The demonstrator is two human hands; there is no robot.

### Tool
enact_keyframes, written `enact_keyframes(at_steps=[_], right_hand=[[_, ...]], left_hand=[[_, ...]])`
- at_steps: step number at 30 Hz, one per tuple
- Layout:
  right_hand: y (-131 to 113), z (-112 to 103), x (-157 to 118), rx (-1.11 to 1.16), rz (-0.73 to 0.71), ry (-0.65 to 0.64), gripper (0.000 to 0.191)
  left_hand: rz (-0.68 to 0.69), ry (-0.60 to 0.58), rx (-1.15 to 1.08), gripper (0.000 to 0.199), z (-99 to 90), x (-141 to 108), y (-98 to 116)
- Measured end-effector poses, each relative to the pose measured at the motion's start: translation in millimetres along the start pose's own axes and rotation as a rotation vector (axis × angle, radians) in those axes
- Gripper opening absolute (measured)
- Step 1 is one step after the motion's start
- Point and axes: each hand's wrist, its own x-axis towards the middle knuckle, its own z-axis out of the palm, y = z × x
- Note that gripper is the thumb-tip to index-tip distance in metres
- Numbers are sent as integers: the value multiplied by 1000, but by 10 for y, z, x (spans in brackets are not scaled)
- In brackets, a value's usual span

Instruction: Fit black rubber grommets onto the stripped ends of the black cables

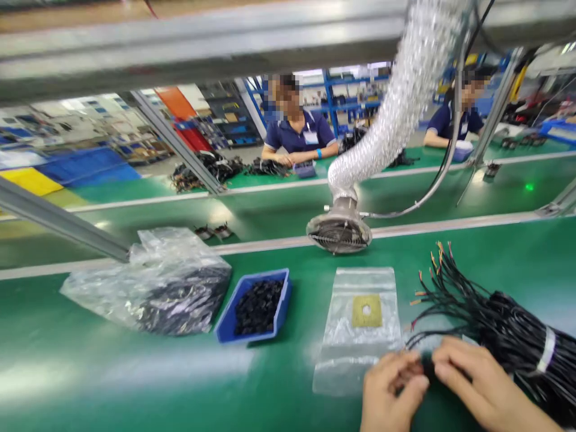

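My left hand [390,390] is at the lower right, its fingers curled toward the thumb over the edge of a clear zip bag [330,372]. My right hand [472,375] is just beside it, thumb and fingers drawn together. Between the fingertips shows a small dark patch, too blurred to name. Right behind the hands lies a bundle of black cables [508,324], tied with a white band [546,350], its stripped ends showing red, yellow and copper-coloured wires. On the zip bag rests a yellowish square plate [360,318] with a hole in its middle.
A blue bin [282,306] of small black parts [256,307] stands left of the zip bag. Farther left lies a clear plastic bag [180,288] with dark contents. A fume extractor hood [339,231] hangs over the green bench. Two people sit at the opposite bench.
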Motion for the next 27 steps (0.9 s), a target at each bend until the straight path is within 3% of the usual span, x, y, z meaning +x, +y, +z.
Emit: enact_keyframes(at_steps=[3,7,12,18,23,27], right_hand=[[-60,-80,22,-8,60,92,22],[-37,-89,53,-4,46,55,15],[-67,-71,74,-25,5,31,16],[-80,-60,54,-6,-52,-10,16],[-46,-49,-59,-69,-70,-97,20],[-106,-153,-105,-136,-14,-283,21]], left_hand=[[-192,20,-256,42,70,24,178],[-308,48,-456,41,111,87,333],[-315,24,-481,39,132,86,409],[-306,-13,-414,37,109,42,350],[-120,-48,-166,18,83,-54,297],[93,-111,91,11,0,-127,181]])
